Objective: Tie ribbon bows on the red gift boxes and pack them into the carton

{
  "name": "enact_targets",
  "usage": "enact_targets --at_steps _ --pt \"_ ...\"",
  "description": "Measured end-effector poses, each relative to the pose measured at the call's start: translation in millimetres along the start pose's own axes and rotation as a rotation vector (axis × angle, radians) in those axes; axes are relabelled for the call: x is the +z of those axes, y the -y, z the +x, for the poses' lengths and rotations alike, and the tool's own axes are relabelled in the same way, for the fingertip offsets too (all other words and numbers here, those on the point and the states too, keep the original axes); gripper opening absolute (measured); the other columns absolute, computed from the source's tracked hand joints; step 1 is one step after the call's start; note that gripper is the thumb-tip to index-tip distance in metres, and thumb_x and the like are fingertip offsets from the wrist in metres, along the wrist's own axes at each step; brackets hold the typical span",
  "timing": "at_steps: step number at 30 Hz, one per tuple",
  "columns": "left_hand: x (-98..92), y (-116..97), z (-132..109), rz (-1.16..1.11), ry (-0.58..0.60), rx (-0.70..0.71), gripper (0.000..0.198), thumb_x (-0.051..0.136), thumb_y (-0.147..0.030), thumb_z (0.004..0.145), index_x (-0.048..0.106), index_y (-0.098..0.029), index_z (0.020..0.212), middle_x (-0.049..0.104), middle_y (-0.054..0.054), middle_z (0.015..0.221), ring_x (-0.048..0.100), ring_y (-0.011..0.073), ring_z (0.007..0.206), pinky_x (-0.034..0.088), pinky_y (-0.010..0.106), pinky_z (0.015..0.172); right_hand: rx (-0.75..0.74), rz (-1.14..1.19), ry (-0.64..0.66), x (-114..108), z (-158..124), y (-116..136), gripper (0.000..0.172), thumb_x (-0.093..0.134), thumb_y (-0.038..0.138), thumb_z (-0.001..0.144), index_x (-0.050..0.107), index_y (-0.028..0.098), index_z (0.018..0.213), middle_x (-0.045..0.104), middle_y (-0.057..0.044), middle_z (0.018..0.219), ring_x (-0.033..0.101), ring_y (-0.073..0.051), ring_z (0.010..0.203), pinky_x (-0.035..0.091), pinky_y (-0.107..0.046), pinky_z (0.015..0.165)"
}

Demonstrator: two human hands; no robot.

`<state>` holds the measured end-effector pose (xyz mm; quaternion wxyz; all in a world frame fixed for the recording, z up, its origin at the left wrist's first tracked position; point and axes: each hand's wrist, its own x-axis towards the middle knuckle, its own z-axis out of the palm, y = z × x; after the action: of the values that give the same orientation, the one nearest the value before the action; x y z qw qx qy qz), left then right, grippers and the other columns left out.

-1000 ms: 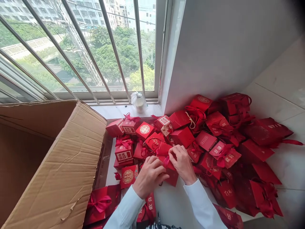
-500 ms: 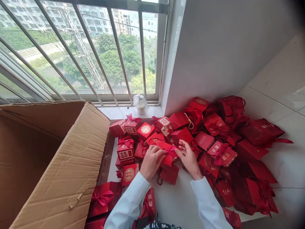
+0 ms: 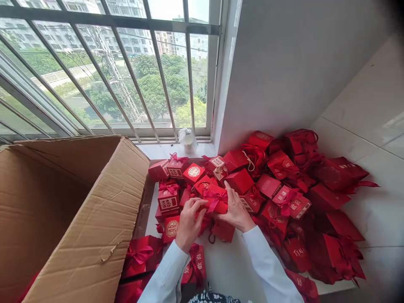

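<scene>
A small red gift box (image 3: 221,207) with a magenta ribbon bow (image 3: 217,196) on top is held up between my hands. My right hand (image 3: 236,211) wraps its right side, fingers along the far edge and thumb underneath. At the left end, my left hand (image 3: 189,223) has its curved fingers on the box, close to the bow's loop. Whether those fingertips also grip the ribbon I cannot make out. Just below lies another red box (image 3: 223,230) with a dark cord handle. A red box with a gold round emblem (image 3: 171,228) is left of my left hand.
Several red boxes (image 3: 240,181) and bags pile up beyond and to the right, against the grey wall (image 3: 271,75). A big open cardboard box (image 3: 101,210) stands at left. On the sill by the barred window is a plastic-wrapped container (image 3: 188,143).
My right hand has moved from the ribbon's end to grasp the box's right side. The bow's loops now show fuller, and the box has turned. The view has tilted up slightly.
</scene>
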<state>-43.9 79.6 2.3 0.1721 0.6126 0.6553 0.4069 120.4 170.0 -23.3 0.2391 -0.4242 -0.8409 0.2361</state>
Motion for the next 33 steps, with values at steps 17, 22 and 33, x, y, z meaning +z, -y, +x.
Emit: enact_targets --at_steps 17,22,33 --pt "-73.3 -51 -111 0.124 0.132 -0.110 0.024 0.052 -0.022 0.088 0.059 -0.027 0.110 0.061 0.004 0.108 0.064 0.0170 0.094 0.054 0.027 0.082 -0.091 0.026 -0.027 -24 -23 20 0.102 0.069 0.055 0.067 0.017 0.016 0.145 0.045 -0.017 0.130 0.045 -0.032 0.122 0.042 -0.048 0.099" --pt "-102.9 -79 -138 0.251 0.061 0.016 0.028 0.056 -0.023 0.085 0.061 -0.031 0.112 0.066 0.002 0.105 0.066 0.0161 0.090 0.056 0.022 0.078 -0.219 0.019 0.055 -31 -31 33 0.089 0.069 0.049 0.069 0.026 0.021 0.142 0.044 -0.013 0.132 0.045 -0.030 0.123 0.042 -0.047 0.101" --pt "-268.2 -58 -225 0.621 -0.120 0.091 0.034 0.047 -0.031 0.089 0.057 -0.040 0.119 0.068 -0.008 0.105 0.066 0.0136 0.090 0.059 0.022 0.072 -0.336 -0.025 0.071 -24 -41 95 0.084 0.071 0.047 0.066 0.035 0.022 0.138 0.050 -0.011 0.129 0.051 -0.030 0.117 0.047 -0.044 0.095"
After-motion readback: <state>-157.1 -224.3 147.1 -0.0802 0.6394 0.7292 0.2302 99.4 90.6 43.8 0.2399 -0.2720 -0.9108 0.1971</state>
